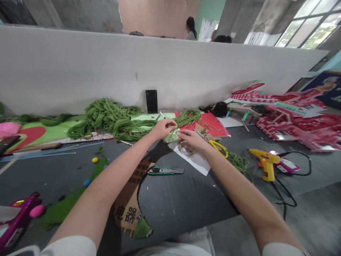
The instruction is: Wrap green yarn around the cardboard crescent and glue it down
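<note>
My left hand is closed in a pinch on green yarn, over the middle of the table. Just to its right, my right hand has thumb and fingers pressed together on the same yarn; the thin strand between the fingertips is hard to make out. Under the right hand lie a white paper sheet and some brownish scraps. Yellow-handled scissors rest beside the right wrist. Between my forearms are a utility knife and a curved cardboard piece, its lower tip wrapped in green yarn.
A large heap of green yarn lies at back left, near a phone propped against the white partition. At right are a yellow glue gun with its cord and red-and-pink crafts. A green piece with pompoms lies left.
</note>
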A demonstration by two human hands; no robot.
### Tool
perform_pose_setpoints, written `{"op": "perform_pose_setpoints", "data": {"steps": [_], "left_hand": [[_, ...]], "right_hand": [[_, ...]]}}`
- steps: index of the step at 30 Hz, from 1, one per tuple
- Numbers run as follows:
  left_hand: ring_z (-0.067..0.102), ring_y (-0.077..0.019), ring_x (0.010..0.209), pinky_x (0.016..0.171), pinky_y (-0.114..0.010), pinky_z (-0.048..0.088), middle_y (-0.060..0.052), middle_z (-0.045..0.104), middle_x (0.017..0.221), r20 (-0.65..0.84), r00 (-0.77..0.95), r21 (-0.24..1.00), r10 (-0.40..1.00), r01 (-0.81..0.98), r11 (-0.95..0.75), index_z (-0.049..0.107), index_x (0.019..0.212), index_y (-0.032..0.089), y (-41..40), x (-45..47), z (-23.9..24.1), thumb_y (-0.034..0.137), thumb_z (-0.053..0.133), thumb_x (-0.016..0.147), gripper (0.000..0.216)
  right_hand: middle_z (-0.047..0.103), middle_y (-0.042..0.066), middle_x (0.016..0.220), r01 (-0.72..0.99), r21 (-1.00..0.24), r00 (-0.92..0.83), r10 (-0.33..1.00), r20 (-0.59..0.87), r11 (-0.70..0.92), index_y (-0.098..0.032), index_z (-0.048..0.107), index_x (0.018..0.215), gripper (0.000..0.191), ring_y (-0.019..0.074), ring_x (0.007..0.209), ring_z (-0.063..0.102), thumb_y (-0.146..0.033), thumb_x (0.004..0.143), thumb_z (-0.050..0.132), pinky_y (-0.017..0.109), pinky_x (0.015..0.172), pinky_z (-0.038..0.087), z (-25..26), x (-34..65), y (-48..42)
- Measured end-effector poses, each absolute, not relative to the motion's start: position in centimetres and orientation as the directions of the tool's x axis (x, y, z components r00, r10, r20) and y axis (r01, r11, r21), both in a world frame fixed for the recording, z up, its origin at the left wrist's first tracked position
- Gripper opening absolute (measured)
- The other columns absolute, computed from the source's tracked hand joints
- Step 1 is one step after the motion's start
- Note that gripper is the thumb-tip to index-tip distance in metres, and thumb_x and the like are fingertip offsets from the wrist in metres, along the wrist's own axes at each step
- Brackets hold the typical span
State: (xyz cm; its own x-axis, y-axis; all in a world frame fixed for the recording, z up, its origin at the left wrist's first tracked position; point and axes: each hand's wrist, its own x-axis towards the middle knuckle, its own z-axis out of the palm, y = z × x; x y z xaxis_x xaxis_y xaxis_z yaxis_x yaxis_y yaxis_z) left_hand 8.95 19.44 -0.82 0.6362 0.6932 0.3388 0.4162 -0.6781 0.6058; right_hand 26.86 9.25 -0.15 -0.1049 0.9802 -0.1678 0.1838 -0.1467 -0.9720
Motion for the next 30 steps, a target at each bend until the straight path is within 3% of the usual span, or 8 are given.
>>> {"op": "perform_pose_setpoints", "data": {"steps": [3, 7, 11, 13, 15, 19, 24, 30], "left_hand": [[0.066, -0.018, 0.08, 0.072, -0.03, 0.053, -0.007, 0.075, 0.094, 0.301, 0.686, 0.645, 0.662, 0.364, -0.671, 0.077, 0.1, 0.018, 18.7, 8.0, 0.2, 0.031, 0.06, 0.087, 0.025], [0.067, -0.02, 0.099, 0.079, -0.03, 0.054, -0.007, 0.072, 0.118, 0.276, 0.705, 0.653, 0.653, 0.361, -0.666, 0.079, 0.102, 0.022, 18.5, 6.5, 0.6, 0.019, 0.062, 0.078, 0.029], [0.067, -0.0167, 0.087, 0.074, -0.03, 0.056, -0.009, 0.07, 0.126, 0.234, 0.664, 0.648, 0.71, 0.438, -0.623, 0.066, 0.129, 0.019, 19.2, 6.8, -0.7, 0.016, 0.057, 0.08, 0.05], [0.065, -0.0155, 0.077, 0.072, -0.03, 0.055, -0.01, 0.071, 0.126, 0.207, 0.658, 0.624, 0.724, 0.481, -0.616, 0.063, 0.133, 0.018, 19.6, 7.4, -1.6, 0.02, 0.063, 0.08, 0.053], [0.066, -0.0181, 0.079, 0.074, -0.033, 0.055, -0.009, 0.072, 0.122, 0.195, 0.656, 0.581, 0.729, 0.522, -0.624, 0.068, 0.127, 0.019, 20.0, 8.0, -2.2, 0.023, 0.069, 0.078, 0.049], [0.067, -0.0254, 0.093, 0.081, -0.036, 0.053, -0.007, 0.074, 0.109, 0.206, 0.629, 0.495, 0.75, 0.594, -0.634, 0.078, 0.1, 0.023, 20.2, 8.4, -2.5, 0.025, 0.066, 0.082, 0.022], [0.067, -0.0254, 0.091, 0.08, -0.036, 0.051, -0.008, 0.073, 0.101, 0.225, 0.611, 0.464, 0.759, 0.618, -0.635, 0.079, 0.092, 0.022, 19.7, 8.6, -2.0, 0.029, 0.06, 0.086, 0.021], [0.066, -0.024, 0.081, 0.077, -0.036, 0.051, -0.007, 0.075, 0.091, 0.192, 0.611, 0.511, 0.768, 0.606, -0.61, 0.078, 0.085, 0.021, 19.4, 10.0, -1.8, 0.031, 0.061, 0.083, 0.021]], "right_hand": [[0.054, -0.005, 0.068, 0.025, -0.984, -0.238, 0.955, -0.175, -0.174, -0.016, 0.064, 0.103, 0.054, 0.0017, 0.045, 0.023, -0.059, 0.076, 0.078, 0.021, 0.041, 0.016, -0.8, 26.3, 10.1], [0.055, -0.005, 0.069, -0.071, -0.982, -0.239, 0.959, -0.151, -0.172, -0.015, 0.063, 0.096, 0.056, 0.0004, 0.044, 0.021, -0.057, 0.066, 0.085, 0.02, 0.04, 0.011, -1.6, 26.4, 9.9], [0.054, -0.005, 0.065, 0.073, -0.981, -0.265, 0.945, -0.191, -0.177, -0.014, 0.067, 0.096, 0.048, 0.0013, 0.043, 0.026, -0.056, 0.076, 0.078, 0.02, 0.041, 0.013, -2.4, 27.3, 9.1], [0.056, -0.005, 0.067, 0.203, -0.967, -0.326, 0.92, -0.216, -0.155, -0.014, 0.069, 0.098, 0.046, 0.0019, 0.044, 0.028, -0.056, 0.081, 0.073, 0.019, 0.042, 0.016, -2.5, 27.8, 8.7], [0.056, -0.004, 0.067, 0.309, -0.943, -0.412, 0.877, -0.249, -0.122, -0.014, 0.071, 0.101, 0.045, 0.0032, 0.047, 0.032, -0.057, 0.085, 0.069, 0.019, 0.044, 0.022, -2.3, 28.1, 8.4], [0.058, -0.002, 0.065, 0.443, -0.895, -0.619, 0.737, -0.272, 0.042, -0.012, 0.073, 0.102, 0.042, 0.0065, 0.056, 0.044, -0.051, 0.092, 0.064, 0.019, 0.052, 0.032, -1.2, 28.5, 7.7], [0.061, 0.0, 0.073, 0.346, -0.935, -0.859, 0.427, -0.281, 0.081, -0.008, 0.072, 0.109, 0.04, 0.0078, 0.065, 0.054, -0.044, 0.096, 0.062, 0.019, 0.061, 0.04, 0.3, 28.5, 6.8], [0.062, 0.001, 0.077, 0.281, -0.957, -0.936, 0.241, -0.258, 0.068, -0.007, 0.072, 0.107, 0.04, 0.0073, 0.066, 0.057, -0.045, 0.095, 0.066, 0.017, 0.064, 0.046, 1.9, 27.0, 4.9]]}}
